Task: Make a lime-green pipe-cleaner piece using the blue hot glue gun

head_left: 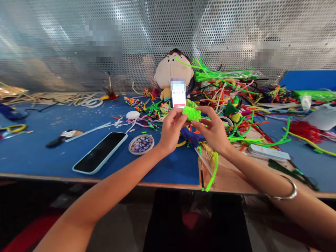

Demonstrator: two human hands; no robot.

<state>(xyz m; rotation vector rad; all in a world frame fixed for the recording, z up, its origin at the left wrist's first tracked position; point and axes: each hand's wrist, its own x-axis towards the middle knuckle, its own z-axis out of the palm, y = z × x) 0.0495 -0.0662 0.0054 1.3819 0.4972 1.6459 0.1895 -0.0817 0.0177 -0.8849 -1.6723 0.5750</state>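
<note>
A small fuzzy bright green piece [191, 113] is held up between both hands above the middle of the table. My left hand [172, 127] pinches its left end between thumb and fingers. At its right end, my right hand [212, 127] grips it with thumb and fingertips. Right behind the piece, a lit phone [179, 96] showing a timer stands upright against a plush doll [173, 68]. Below the hands lies a dark blue tool [193, 136], partly hidden by them.
On the blue table [168, 171] at left lie a dark phone [101, 153], a round dish of beads [141, 144] and a white oval [133, 114]. Tangled coloured stems [223, 87] fill the back right. A white flat case [269, 153] rests at right.
</note>
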